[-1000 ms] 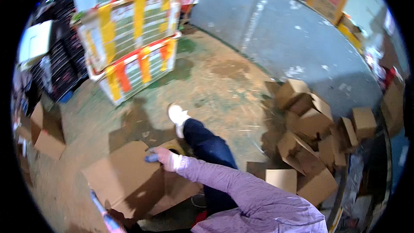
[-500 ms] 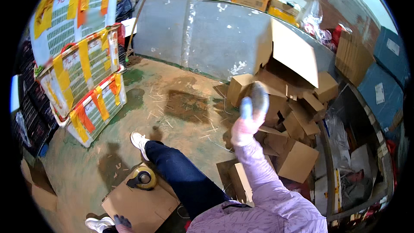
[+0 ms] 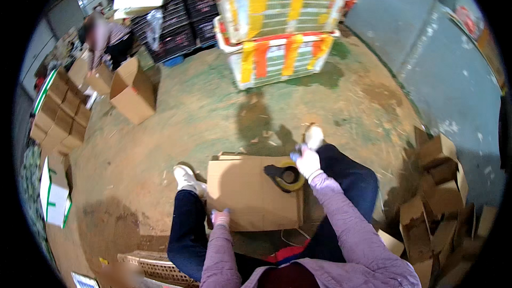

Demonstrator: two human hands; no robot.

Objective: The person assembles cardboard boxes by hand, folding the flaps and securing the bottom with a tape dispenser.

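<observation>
A flat piece of folded brown cardboard (image 3: 245, 186) lies between my legs, low in front of me. On its right part rests a black tape dispenser (image 3: 277, 175) with a yellowish roll of tape (image 3: 288, 185). My right hand (image 3: 308, 162), in a pale glove with bluish fingertips, is at the cardboard's far right corner, just beside the roll. Its fingers look bent but apart, with nothing visible in them. My left hand (image 3: 220, 217), gloved too, touches the near left edge of the cardboard, its purple fingertips spread.
Taped white crates (image 3: 277, 58) stand stacked ahead. Loose opened boxes (image 3: 440, 197) pile up on the right, by a grey wall (image 3: 453, 69). An open box (image 3: 133, 93) stands at left, near another person (image 3: 109, 42) bending over boxes. A woven basket (image 3: 160, 266) is beside my left leg.
My view has turned left. My right hand, raised toward the box pile before, has come down beside the tape dispenser. My left hand stays by the cardboard.
</observation>
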